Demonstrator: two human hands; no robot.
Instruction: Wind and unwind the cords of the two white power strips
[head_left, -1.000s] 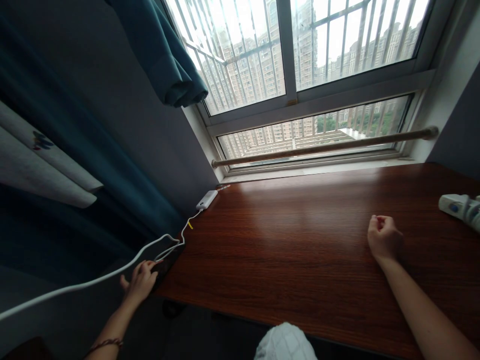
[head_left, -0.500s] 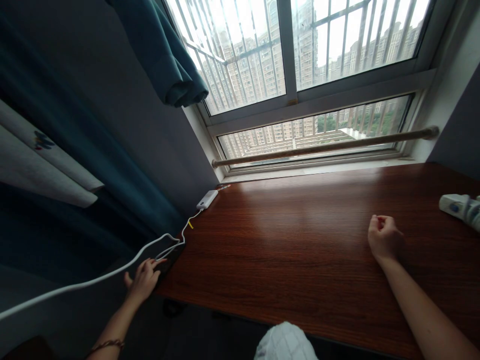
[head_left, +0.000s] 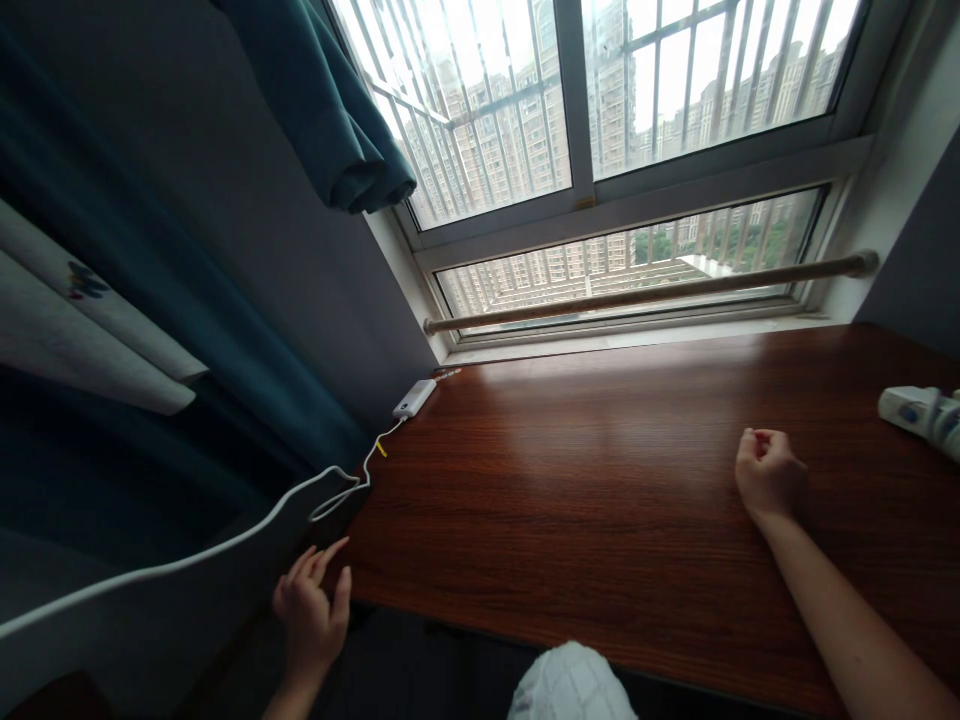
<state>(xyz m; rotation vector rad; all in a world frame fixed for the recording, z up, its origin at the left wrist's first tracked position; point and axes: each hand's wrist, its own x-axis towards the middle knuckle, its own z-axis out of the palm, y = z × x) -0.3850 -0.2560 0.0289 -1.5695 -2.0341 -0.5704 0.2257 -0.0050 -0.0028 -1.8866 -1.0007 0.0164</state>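
My left hand (head_left: 311, 605) is at the front left corner of the brown wooden table (head_left: 555, 480), fingers stretched and apart, with nothing in it. A white cable (head_left: 247, 530) runs just above it, its loop hanging by the table's left edge, apart from my fingers. My right hand (head_left: 771, 472) rests on the right part of the tabletop, curled into a fist. No object shows in that fist. At the far left corner of the table lies a white adapter box (head_left: 415, 399), joined to the cable, with a yellow tie (head_left: 381, 449) nearby.
A white power strip (head_left: 911, 410) with a wound cord lies at the table's right edge. Behind the table is a barred window with a horizontal rail (head_left: 645, 297). Blue curtains (head_left: 195, 260) hang on the left. White patterned cloth (head_left: 572, 685) shows at the bottom centre.
My left hand has moved down and slightly right, away from the cable loop, and its fingers now spread by the table corner. My right hand has stayed in place.
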